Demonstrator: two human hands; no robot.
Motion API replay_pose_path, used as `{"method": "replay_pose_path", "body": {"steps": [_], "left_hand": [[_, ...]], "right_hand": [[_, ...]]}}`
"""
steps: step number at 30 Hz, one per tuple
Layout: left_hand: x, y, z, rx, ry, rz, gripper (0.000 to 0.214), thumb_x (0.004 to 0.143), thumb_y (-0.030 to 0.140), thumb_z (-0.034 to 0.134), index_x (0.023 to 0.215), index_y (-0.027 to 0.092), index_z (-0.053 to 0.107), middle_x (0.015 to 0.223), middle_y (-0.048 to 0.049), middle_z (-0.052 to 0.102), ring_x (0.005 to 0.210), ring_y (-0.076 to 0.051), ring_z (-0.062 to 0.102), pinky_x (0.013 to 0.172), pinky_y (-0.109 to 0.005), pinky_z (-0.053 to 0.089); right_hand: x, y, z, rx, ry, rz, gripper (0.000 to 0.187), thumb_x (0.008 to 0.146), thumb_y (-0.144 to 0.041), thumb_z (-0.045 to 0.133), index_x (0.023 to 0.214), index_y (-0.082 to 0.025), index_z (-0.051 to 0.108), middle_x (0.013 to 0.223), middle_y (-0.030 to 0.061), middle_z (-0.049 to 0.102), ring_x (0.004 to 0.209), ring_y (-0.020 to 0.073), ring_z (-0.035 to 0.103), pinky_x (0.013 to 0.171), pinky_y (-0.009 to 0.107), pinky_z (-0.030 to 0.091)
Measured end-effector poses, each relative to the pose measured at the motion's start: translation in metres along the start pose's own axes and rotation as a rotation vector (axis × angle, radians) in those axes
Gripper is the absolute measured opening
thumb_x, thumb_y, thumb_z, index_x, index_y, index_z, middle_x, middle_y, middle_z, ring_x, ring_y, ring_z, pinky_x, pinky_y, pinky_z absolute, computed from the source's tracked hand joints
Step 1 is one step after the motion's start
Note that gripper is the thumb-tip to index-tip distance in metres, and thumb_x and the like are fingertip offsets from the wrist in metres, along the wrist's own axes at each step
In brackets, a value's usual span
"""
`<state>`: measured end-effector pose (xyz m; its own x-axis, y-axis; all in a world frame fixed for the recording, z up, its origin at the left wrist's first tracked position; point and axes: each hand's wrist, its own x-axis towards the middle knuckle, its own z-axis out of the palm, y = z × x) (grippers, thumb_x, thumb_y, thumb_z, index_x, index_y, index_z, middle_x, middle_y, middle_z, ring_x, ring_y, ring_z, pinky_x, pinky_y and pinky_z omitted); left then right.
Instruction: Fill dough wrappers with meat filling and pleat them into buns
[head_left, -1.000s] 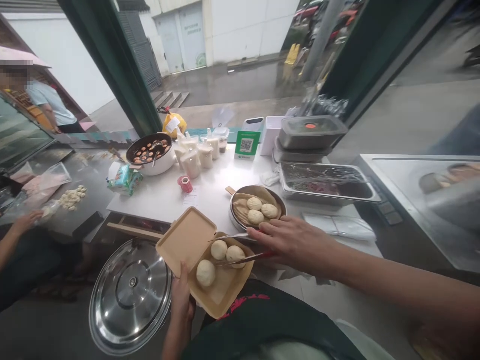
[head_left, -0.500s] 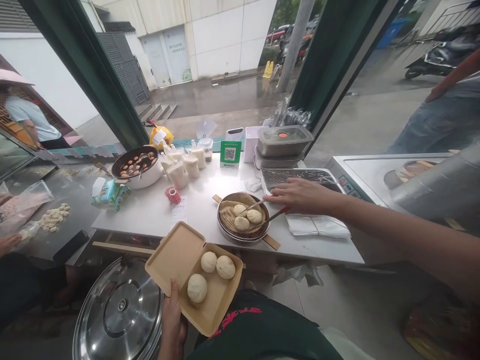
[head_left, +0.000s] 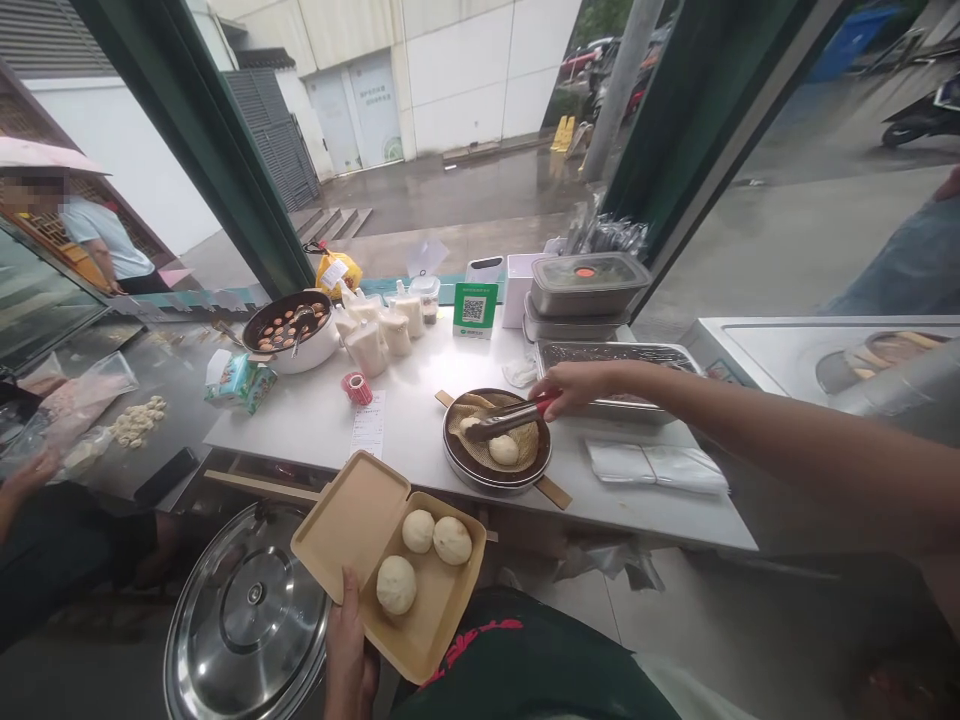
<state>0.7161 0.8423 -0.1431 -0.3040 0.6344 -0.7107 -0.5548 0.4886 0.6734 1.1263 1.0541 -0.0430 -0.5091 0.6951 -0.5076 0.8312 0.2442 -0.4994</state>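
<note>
My left hand [head_left: 350, 635] grips an open brown takeout box [head_left: 427, 635] by its hinge side, thumb over the edge. Three round white buns lie in it, one bun [head_left: 396, 585] nearest my hand. My right hand [head_left: 570, 388] is closed round red-handled metal tongs [head_left: 501, 421], reaching over the counter. Their tips are at a bun [head_left: 469, 425] in the cloth-lined steamer [head_left: 496, 478]; the tongs partly hide it, and I cannot tell if they pinch it. Another bun [head_left: 503, 450] sits on the cloth just in front of the tongs.
Behind the steamer stand a QR sign [head_left: 475, 310], bagged drinks [head_left: 367, 348] and metal containers [head_left: 589, 282]. A pot of eggs [head_left: 291, 330] is at the left, plastic bags [head_left: 654, 466] at the right. A large steel lid [head_left: 251, 600] is below. Another person's hand [head_left: 34, 475] is far left.
The tongs have swung lower and left across the steamer, covering buns that showed before. My right hand has come slightly closer to the steamer. The box with its three buns stays nearly still.
</note>
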Motion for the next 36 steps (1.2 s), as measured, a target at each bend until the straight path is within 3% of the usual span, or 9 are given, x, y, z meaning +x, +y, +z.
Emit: {"method": "replay_pose_path", "body": {"steps": [4,10,16,23,27,30,33,36], "left_hand": [[-0.002,0.0,0.001,-0.043,-0.023,0.023,0.045,0.073,0.045,0.056,0.108,0.017,0.054,0.103,-0.0121,0.062,0.099,-0.025,0.056,0.081,-0.032,0.049],[-0.001,0.0,0.002,-0.045,-0.036,-0.006,0.044,0.073,0.044,0.056,0.105,0.015,0.055,0.103,-0.0132,0.062,0.099,-0.026,0.055,0.08,-0.032,0.049],[0.0,0.0,0.004,-0.037,-0.069,0.0,0.043,0.072,0.046,0.057,0.102,0.015,0.057,0.103,-0.0127,0.062,0.094,-0.027,0.058,0.08,-0.035,0.05],[0.0,0.005,0.004,-0.014,-0.061,0.021,0.039,0.075,0.042,0.056,0.101,0.013,0.057,0.108,-0.0138,0.06,0.099,-0.025,0.056,0.082,-0.033,0.049],[0.003,0.007,0.004,-0.026,-0.127,0.041,0.044,0.072,0.045,0.058,0.1,0.01,0.057,0.106,-0.0161,0.06,0.101,-0.026,0.054,0.083,-0.035,0.048],[0.008,0.005,0.002,-0.042,-0.111,0.011,0.046,0.072,0.046,0.058,0.1,0.01,0.057,0.106,-0.0163,0.06,0.101,-0.027,0.055,0.083,-0.036,0.048],[0.012,0.006,0.002,-0.042,-0.095,0.03,0.045,0.072,0.045,0.058,0.1,0.009,0.057,0.105,-0.0167,0.06,0.099,-0.028,0.056,0.083,-0.036,0.048],[0.012,0.009,0.004,-0.049,-0.087,0.072,0.044,0.072,0.042,0.06,0.099,0.008,0.057,0.104,-0.0176,0.06,0.097,-0.027,0.056,0.083,-0.036,0.048]], "right_hand": [[-0.007,0.003,0.003,0.285,-0.15,0.097,0.056,0.068,-0.056,0.054,0.102,-0.012,0.057,0.067,0.0024,0.056,0.055,0.0107,0.048,0.05,0.023,0.038],[-0.028,-0.009,0.008,0.451,-0.061,0.081,0.04,0.076,-0.047,0.047,0.089,-0.011,0.057,0.069,0.0019,0.054,0.057,0.0078,0.046,0.053,0.02,0.035],[-0.03,-0.003,0.026,0.707,-0.095,0.2,0.042,0.082,-0.051,0.034,0.087,-0.013,0.053,0.078,0.0075,0.059,0.057,0.0103,0.049,0.056,0.024,0.038],[-0.037,0.005,0.042,0.81,-0.037,0.136,0.045,0.085,-0.05,0.028,0.09,-0.013,0.053,0.085,0.0094,0.059,0.057,0.0084,0.05,0.055,0.022,0.037],[-0.03,0.016,0.051,0.933,-0.051,0.183,0.04,0.083,-0.05,0.038,0.085,-0.012,0.052,0.08,0.0094,0.059,0.055,0.0097,0.051,0.052,0.022,0.037],[-0.025,0.018,0.056,1.044,-0.017,0.208,0.036,0.081,-0.048,0.045,0.087,-0.013,0.051,0.076,0.0077,0.059,0.055,0.0105,0.052,0.053,0.022,0.039],[-0.026,0.008,0.058,1.023,0.05,0.177,0.039,0.08,-0.05,0.044,0.084,-0.012,0.052,0.069,0.0063,0.058,0.054,0.0109,0.051,0.052,0.023,0.039],[-0.031,-0.018,0.056,0.829,0.054,0.056,0.04,0.078,-0.048,0.048,0.087,-0.011,0.056,0.066,0.0047,0.056,0.054,0.0108,0.049,0.053,0.023,0.038]]}}
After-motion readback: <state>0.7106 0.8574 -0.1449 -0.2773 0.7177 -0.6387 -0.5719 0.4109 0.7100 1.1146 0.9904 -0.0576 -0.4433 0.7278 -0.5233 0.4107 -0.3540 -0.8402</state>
